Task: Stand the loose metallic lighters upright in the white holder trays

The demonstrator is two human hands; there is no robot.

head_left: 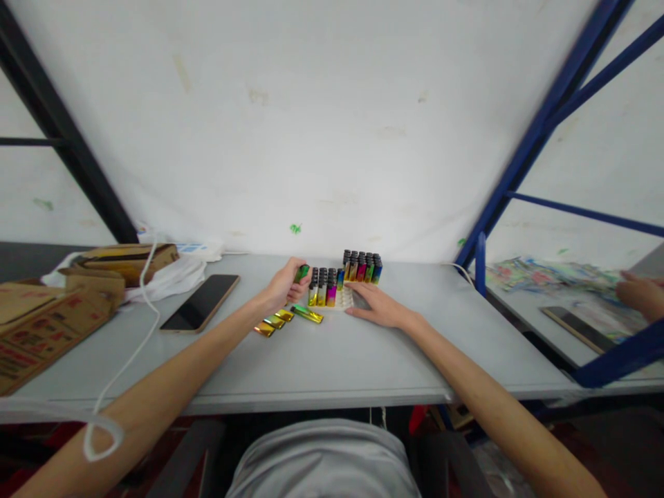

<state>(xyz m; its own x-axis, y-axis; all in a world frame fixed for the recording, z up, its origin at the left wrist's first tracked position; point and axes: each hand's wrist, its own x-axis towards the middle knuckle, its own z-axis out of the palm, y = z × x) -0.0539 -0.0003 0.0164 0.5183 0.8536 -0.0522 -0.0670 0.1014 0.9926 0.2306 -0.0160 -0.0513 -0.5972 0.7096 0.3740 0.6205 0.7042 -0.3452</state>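
Observation:
My left hand point(284, 285) is closed around a green lighter point(301, 274), just left of a white tray point(344, 299). Colourful lighters point(322, 289) stand upright in rows in the tray's left part, while holes show at its right. Resting at the tray's right edge is my right hand point(377, 304), its fingers apart and nothing visible in it. Behind the tray stands a block of upright lighters point(363, 267) with black tops. Several yellow-gold lighters point(274, 322) lie flat below my left hand, and a green and yellow lighter point(308, 315) lies in front of the tray.
A black phone point(200, 303) lies on the grey table point(332, 366) at the left, near cardboard boxes point(57, 318) and a white cable point(150, 304). Blue frame bars point(534, 152) rise at the right. Beyond them are another person's hand point(640, 294), a phone point(578, 328) and plastic wrappers point(544, 275).

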